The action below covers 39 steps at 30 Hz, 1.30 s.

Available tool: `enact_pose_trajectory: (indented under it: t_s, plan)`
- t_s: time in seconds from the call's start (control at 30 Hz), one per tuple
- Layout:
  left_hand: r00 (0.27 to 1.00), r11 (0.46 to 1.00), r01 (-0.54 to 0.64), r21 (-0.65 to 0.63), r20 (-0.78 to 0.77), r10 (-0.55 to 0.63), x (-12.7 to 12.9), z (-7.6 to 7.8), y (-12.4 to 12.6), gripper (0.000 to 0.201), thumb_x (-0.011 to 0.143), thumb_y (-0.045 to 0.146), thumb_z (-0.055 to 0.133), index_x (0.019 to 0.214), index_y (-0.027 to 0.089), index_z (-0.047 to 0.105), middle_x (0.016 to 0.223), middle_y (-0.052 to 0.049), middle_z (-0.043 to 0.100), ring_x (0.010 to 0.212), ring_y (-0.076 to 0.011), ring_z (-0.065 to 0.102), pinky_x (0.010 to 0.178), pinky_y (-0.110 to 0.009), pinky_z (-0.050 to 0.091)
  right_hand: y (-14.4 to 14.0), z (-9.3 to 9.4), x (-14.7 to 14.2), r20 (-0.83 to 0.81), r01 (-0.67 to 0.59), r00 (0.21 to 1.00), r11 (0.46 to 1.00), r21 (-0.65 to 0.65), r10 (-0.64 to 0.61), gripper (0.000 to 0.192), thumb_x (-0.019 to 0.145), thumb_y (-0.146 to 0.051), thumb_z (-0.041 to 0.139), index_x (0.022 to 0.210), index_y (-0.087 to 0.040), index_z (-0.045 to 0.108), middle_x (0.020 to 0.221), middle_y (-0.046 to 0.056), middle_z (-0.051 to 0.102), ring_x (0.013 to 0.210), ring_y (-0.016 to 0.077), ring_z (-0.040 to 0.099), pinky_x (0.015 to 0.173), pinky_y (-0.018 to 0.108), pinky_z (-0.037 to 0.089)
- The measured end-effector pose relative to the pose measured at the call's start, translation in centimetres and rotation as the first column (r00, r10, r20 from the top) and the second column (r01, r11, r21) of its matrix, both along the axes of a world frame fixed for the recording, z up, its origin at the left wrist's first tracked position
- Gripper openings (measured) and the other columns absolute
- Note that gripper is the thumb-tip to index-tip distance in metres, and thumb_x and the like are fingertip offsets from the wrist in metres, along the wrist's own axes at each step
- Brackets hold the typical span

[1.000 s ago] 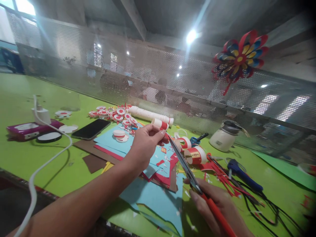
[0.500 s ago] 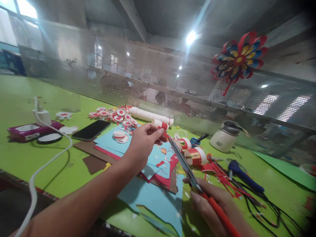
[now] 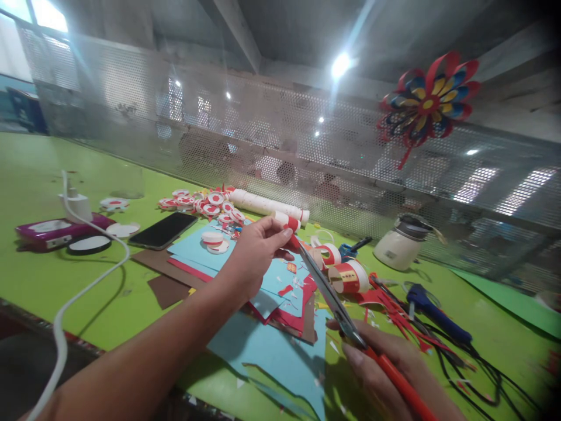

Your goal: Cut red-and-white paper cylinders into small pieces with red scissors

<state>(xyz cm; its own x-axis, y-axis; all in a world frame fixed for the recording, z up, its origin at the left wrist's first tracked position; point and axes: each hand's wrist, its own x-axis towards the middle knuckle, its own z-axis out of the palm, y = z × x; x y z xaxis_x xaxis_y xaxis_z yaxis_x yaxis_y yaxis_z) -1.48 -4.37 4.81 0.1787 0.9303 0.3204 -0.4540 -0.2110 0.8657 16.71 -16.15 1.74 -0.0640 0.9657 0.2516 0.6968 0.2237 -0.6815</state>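
My left hand (image 3: 263, 248) pinches a small piece of red paper (image 3: 294, 240) between thumb and fingers, above the light-blue sheets (image 3: 188, 248). In my right hand (image 3: 381, 362) is a pair of scissors (image 3: 326, 287) with red handles. Its long blades point up and left, and their tips meet the red paper beside my left fingertips. Below the blades lie blue, red and brown sheets strewn with paper scraps (image 3: 284, 290). Just right of the blades rests a red and white paper cup (image 3: 350, 277) on its side.
Red-and-white paper discs (image 3: 214, 200), a long white roll (image 3: 267, 204) and a phone (image 3: 164, 230) lie farther back. A cable (image 3: 94, 282) crosses the left side. On the right are a blue glue gun (image 3: 438, 314), red strips (image 3: 394, 313) and a white jug (image 3: 398, 245).
Both hands keep nearly the same pose, the scissor tips still at the red paper. The right hand and scissors have shifted very slightly right, and the whole view has moved a little.
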Motion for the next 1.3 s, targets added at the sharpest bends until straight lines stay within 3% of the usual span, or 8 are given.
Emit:
enact_pose_trajectory:
  t_s: [0.13,0.37,0.63,0.8,0.93,1.17,1.3]
  plan:
    - [1.0,1.0,0.012,-0.015,0.011,-0.012,0.0,0.1,-0.1,0.01,0.069,0.019,0.06,0.066,0.014,0.053,0.063,-0.002,0.059,0.059,-0.0121,0.056,0.058,-0.027,0.045,-0.1,0.0,0.0,0.043,-0.001,0.999,0.999,0.032,-0.001,0.034,0.081,-0.04,0.044,0.095,-0.021,0.068,0.053,-0.002,0.05,0.045,0.0118,0.043,0.04,0.02,0.036]
    - [0.999,0.999,0.035,-0.027,0.022,-0.034,-0.1,0.1,-0.1,0.011,0.069,0.016,0.059,0.062,0.013,0.051,0.061,-0.003,0.06,0.056,-0.0117,0.055,0.059,-0.028,0.046,-0.2,0.4,-0.3,0.002,0.026,1.0,0.999,-0.047,-0.026,0.035,0.08,-0.041,0.043,0.092,-0.02,0.068,0.048,-0.004,0.041,0.04,0.0098,0.04,0.039,0.018,0.035]
    - [0.998,0.999,0.053,-0.002,0.023,-0.053,-0.1,0.0,0.1,0.011,0.069,0.016,0.059,0.062,0.013,0.051,0.061,-0.003,0.059,0.056,-0.0115,0.056,0.059,-0.028,0.046,-0.3,0.9,-0.1,0.061,0.029,0.998,1.0,-0.009,-0.028,0.031,0.079,-0.039,0.045,0.086,-0.02,0.068,0.049,-0.003,0.041,0.043,0.0105,0.039,0.039,0.018,0.034]
    - [0.999,0.999,0.044,0.027,-0.001,-0.044,-0.2,-0.1,0.1,0.01,0.07,0.016,0.059,0.064,0.013,0.052,0.06,-0.002,0.059,0.056,-0.0114,0.056,0.059,-0.028,0.046,-0.3,0.8,-0.2,0.096,0.061,0.994,0.998,-0.005,-0.06,0.029,0.077,-0.041,0.047,0.071,-0.02,0.065,0.05,-0.003,0.046,0.043,0.0105,0.042,0.04,0.018,0.036]
    - [0.999,0.998,0.038,0.047,-0.028,-0.036,-0.3,-0.1,0.2,0.011,0.07,0.015,0.059,0.063,0.013,0.05,0.058,-0.001,0.057,0.055,-0.0113,0.056,0.058,-0.028,0.047,-0.3,0.7,-0.1,0.11,0.059,0.992,0.998,0.001,-0.059,0.028,0.078,-0.039,0.046,0.077,-0.02,0.066,0.051,-0.003,0.047,0.045,0.0112,0.042,0.04,0.019,0.036]
    - [0.998,0.997,0.048,0.057,-0.038,-0.046,-0.3,0.0,0.2,0.013,0.07,0.014,0.059,0.062,0.013,0.049,0.058,-0.001,0.057,0.056,-0.0116,0.056,0.058,-0.028,0.047,-0.3,1.0,-0.1,0.148,0.016,0.989,1.0,-0.01,-0.015,0.03,0.079,-0.04,0.044,0.069,-0.02,0.064,0.051,-0.002,0.044,0.047,0.0113,0.04,0.042,0.019,0.035]
    - [0.998,0.998,0.038,0.057,-0.05,-0.035,-0.3,0.1,0.2,0.013,0.07,0.013,0.058,0.062,0.013,0.048,0.058,-0.002,0.057,0.055,-0.0118,0.056,0.057,-0.028,0.047,-0.4,0.9,0.0,0.136,0.031,0.99,0.999,-0.027,-0.027,0.029,0.079,-0.039,0.044,0.077,-0.019,0.066,0.052,-0.003,0.043,0.046,0.011,0.036,0.041,0.02,0.031]
